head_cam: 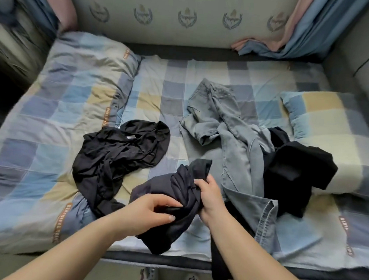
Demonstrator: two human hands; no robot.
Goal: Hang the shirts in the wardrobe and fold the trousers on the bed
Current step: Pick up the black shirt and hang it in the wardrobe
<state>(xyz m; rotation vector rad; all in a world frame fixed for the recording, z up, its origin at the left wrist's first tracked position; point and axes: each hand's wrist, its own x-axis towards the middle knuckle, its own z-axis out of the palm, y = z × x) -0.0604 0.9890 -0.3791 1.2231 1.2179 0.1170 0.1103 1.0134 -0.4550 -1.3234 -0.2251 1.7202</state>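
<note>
Both hands work a dark garment [176,205] at the near edge of the bed [152,91]. The left hand [152,211] comes in from the lower left with its fingers curled over a fold of the cloth and its thumb pressed against the underside, so the fabric is pinched between thumb and fingertips. The right hand [208,194] sits just beside it, its fingers wrapped tightly round a bunched, twisted part of the same garment. The cloth rises in a crumpled peak above the right fingers [200,182] and hangs down below the left hand, its lower end draping over the mattress edge. Whether it is a shirt or trousers cannot be told.

To the left of the hands a black garment [116,155] lies in a rumpled heap on the checked sheet. To the right, grey jeans [228,140] sprawl unfolded, waistband away from the person, one hem lying near the right forearm. A black piece [295,169] rests on the jeans' right side, partly on a checked pillow [329,126]. A folded quilt [75,87] covers the bed's left side.
</note>
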